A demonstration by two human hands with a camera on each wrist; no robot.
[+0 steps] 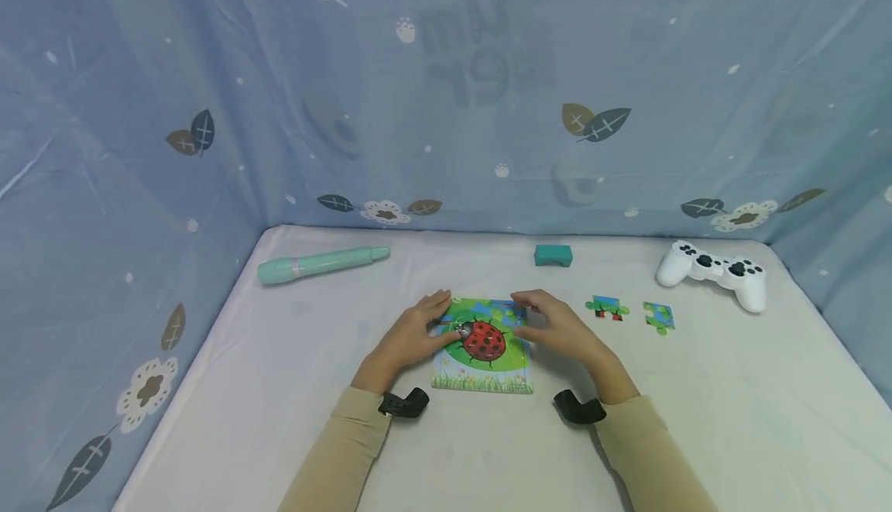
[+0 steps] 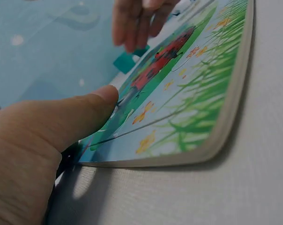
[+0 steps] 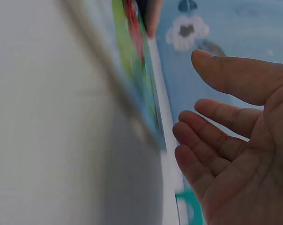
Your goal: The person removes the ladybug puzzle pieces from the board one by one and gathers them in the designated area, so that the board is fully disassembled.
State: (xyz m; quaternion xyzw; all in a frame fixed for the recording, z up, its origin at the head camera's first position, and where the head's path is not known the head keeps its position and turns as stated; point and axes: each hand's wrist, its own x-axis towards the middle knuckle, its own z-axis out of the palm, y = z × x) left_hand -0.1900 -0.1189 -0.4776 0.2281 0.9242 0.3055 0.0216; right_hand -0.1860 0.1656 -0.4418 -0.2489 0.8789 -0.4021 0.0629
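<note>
A square ladybug puzzle board [image 1: 481, 376] lies in front of the person at the middle of the white table. The left hand [image 1: 409, 335] holds its left side. In the left wrist view the thumb [image 2: 97, 103] presses on the picture near the edge, and the other fingers are hidden. At the upper right corner is the right hand [image 1: 563, 332], thumb and fingers spread apart. The right wrist view shows its palm [image 3: 244, 173] facing the board with a gap between.
Two loose puzzle pieces, one with red [image 1: 608, 307] and one blue-green [image 1: 658, 318], lie right of the board. A white game controller [image 1: 718, 270] is at the far right. Along the back are a teal block [image 1: 554, 255] and a teal tube-shaped object [image 1: 322, 264], before a blue curtain [image 1: 446, 148].
</note>
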